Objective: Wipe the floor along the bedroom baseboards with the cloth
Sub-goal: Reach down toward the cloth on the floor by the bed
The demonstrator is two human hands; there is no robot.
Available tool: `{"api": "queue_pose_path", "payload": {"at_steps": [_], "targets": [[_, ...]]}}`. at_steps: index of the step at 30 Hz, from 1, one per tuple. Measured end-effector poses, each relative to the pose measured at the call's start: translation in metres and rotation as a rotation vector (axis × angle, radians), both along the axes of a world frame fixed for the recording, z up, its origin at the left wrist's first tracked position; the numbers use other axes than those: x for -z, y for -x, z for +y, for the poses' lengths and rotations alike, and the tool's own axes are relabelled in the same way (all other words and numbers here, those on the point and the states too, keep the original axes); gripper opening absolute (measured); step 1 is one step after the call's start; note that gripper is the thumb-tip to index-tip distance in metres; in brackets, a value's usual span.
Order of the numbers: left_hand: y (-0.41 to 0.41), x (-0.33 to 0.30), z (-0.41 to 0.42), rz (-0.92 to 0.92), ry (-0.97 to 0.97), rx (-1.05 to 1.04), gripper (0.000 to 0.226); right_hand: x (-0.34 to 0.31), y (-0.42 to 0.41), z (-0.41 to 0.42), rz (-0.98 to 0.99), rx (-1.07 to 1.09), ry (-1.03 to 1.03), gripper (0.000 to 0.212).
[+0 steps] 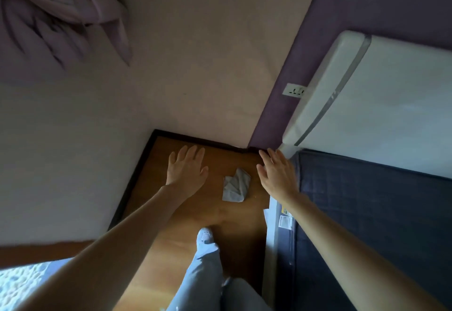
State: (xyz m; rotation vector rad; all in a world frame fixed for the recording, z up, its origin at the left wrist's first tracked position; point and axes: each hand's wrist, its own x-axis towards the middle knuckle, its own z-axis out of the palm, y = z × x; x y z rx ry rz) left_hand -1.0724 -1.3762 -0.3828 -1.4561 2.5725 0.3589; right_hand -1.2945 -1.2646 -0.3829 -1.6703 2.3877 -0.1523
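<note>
Between two empty hands, left (187, 168) and right (278, 174), fingers spread: crumpled cloth (236, 186) on wooden floor (195, 212), no legible writing.

You have a narrow strip of wooden floor (195, 212) to work in, hemmed by the pale wall (73, 151) with its dark baseboard (132, 181) on the left and the bed (367, 212) on the right. Ahead, the corner closes it off. A crumpled cloth (236, 186) lies mid-strip; your own leg (205, 257) crowds the near end.
</note>
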Motion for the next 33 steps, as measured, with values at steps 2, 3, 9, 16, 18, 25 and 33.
{"api": "queue_pose_path", "payload": {"at_steps": [2,3,9,16,18,25,33], "targets": [[0.001,0.016,-0.022,-0.032,-0.006,0.014,0.060,0.017,0.004,-0.019,-0.020,0.015,-0.013,0.047],[0.002,0.025,-0.032,-0.043,-0.007,0.022,0.061,0.027,0.007,-0.028,-0.031,0.029,-0.007,0.047],[0.013,0.085,-0.077,-0.077,-0.055,0.057,0.060,0.094,0.022,-0.063,-0.078,0.042,-0.012,0.047],[0.035,0.200,-0.106,-0.046,-0.091,-0.007,0.057,0.211,0.043,-0.098,-0.109,0.023,0.018,0.045],[0.043,0.241,-0.108,-0.020,-0.122,-0.056,0.057,0.256,0.048,-0.105,-0.134,0.034,-0.023,0.049],[0.067,0.399,-0.094,-0.028,-0.235,-0.173,0.060,0.421,0.058,-0.109,-0.179,0.043,-0.124,0.066],[0.088,0.567,-0.082,-0.082,-0.243,-0.067,0.059,0.606,0.086,-0.101,-0.135,0.028,-0.304,0.081]]}}
